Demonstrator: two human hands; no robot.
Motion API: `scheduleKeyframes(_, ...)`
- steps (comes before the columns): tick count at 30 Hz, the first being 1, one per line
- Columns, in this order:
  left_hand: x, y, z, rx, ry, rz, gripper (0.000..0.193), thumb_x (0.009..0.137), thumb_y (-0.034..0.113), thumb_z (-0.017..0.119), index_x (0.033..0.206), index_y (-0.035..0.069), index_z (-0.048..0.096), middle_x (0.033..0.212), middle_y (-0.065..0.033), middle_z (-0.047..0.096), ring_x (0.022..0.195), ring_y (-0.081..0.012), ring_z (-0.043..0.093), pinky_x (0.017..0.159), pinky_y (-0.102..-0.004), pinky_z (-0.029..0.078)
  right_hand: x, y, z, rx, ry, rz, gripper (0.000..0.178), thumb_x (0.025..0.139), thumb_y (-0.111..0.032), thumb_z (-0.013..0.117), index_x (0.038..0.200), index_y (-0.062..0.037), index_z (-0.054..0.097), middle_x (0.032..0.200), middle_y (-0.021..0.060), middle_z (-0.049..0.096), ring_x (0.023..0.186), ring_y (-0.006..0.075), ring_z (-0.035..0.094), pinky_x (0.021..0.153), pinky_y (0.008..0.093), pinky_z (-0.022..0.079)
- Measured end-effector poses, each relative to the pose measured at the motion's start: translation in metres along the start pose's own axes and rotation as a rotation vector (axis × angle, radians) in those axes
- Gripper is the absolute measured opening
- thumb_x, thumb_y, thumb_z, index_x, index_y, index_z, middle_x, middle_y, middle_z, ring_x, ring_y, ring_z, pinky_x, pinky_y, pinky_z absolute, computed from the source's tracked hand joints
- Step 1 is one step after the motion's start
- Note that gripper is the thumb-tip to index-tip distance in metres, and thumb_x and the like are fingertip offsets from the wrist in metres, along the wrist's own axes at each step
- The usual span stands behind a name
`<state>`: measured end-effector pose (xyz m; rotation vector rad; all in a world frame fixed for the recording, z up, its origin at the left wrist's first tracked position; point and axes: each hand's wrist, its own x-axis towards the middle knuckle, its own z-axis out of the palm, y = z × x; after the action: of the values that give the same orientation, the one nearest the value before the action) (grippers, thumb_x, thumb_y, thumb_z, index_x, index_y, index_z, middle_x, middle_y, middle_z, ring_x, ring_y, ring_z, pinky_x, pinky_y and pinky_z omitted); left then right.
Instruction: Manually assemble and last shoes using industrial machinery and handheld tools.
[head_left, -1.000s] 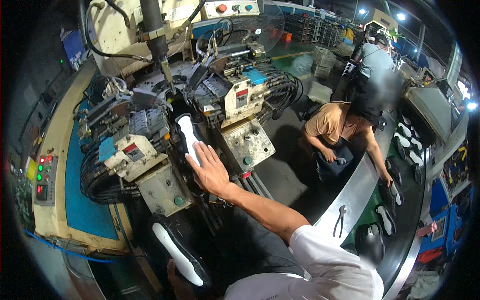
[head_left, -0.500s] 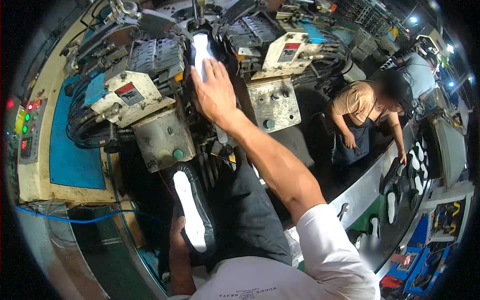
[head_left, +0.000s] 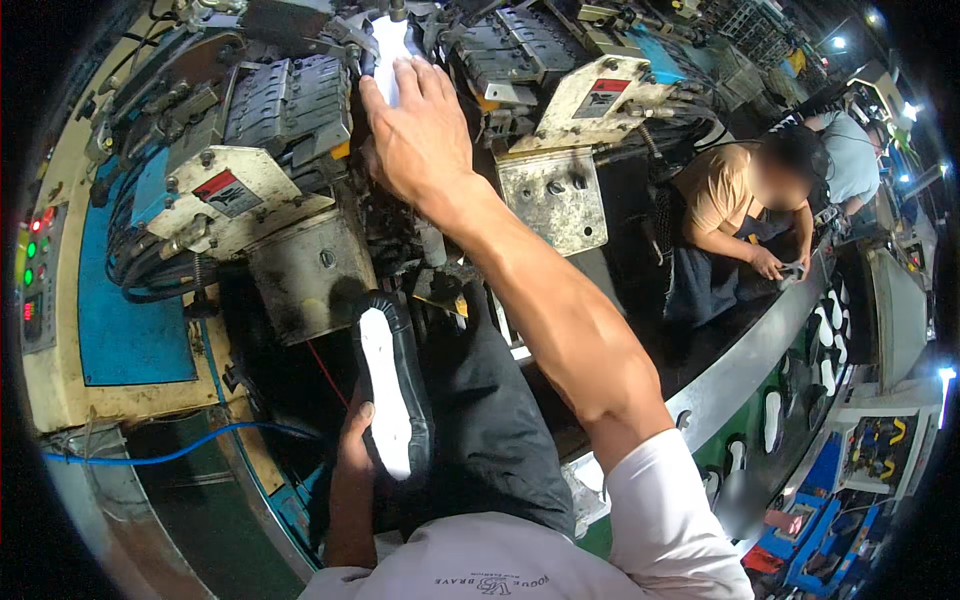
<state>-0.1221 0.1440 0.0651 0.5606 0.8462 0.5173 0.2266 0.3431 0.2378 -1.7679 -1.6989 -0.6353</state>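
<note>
My left hand grips a black shoe upper with a white insole-like sole facing up, held upright just above my lap. Only the thumb and wrist show clearly; the other fingers are behind the upper. My right hand reaches forward into the machine, wrapped over a second shoe upper whose white sole faces up. Its fingers lie across the sole with the thumb at the left side. The palm covers the near end of that upper. A metal rod stands at its far end.
Metal plate blocks and cream brackets flank the machine's middle. A button panel is at far left, beside a blue hose. On the right, a co-worker sits by a curved conveyor carrying several shoe uppers.
My view has shifted slightly. Both my hands keep their holds, the right one reaching a little farther forward. The co-worker's hands have come together around a small object, away from a shoe upper.
</note>
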Motion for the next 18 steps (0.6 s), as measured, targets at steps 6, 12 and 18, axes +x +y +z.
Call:
scheduleKeyframes(6, -0.049, 0.005, -0.005, -0.2, -0.152, 0.346, 0.083, 0.096, 0.022, 0.068, 0.172, 0.01, 0.035, 0.155, -0.0167, 0.059, 0.136, -0.0327, 0.063, 0.114, -0.0482, 0.053, 0.0, 0.0, -0.006, 0.15, -0.032, -0.082, 0.062, 0.085, -0.03, 0.083, 0.143, -0.0097, 0.07, 0.143, 0.032, 0.062, 0.138, 0.0503, 0.055, 0.121, 0.0569, 0.042)
scheduleKeyframes(12, -0.106, -0.023, -0.072, 0.054, 0.496, 0.286, 0.085, 0.095, 0.041, 0.072, 0.168, 0.006, 0.044, 0.148, -0.015, 0.063, 0.135, -0.0308, 0.059, 0.117, -0.0432, 0.045, -0.19, 0.015, -0.072, 0.452, -0.262, 0.164, 0.075, 0.088, 0.007, 0.071, 0.159, -0.0134, 0.059, 0.176, 0.023, 0.035, 0.162, 0.0422, 0.038, 0.13, 0.0487, 0.038)
scheduleKeyframes(18, -0.179, -0.009, -0.342, 0.369, 1.092, 0.655, 0.091, 0.087, 0.013, 0.081, 0.168, 0.001, 0.042, 0.149, -0.0215, 0.063, 0.133, -0.03, 0.062, 0.115, -0.0434, 0.049, -0.47, 0.02, -0.097, 0.498, -0.833, 0.481, 0.037, 0.095, 0.001, 0.063, 0.131, 0.0073, 0.07, 0.125, 0.0316, 0.073, 0.118, 0.0462, 0.072, 0.103, 0.0494, 0.056)
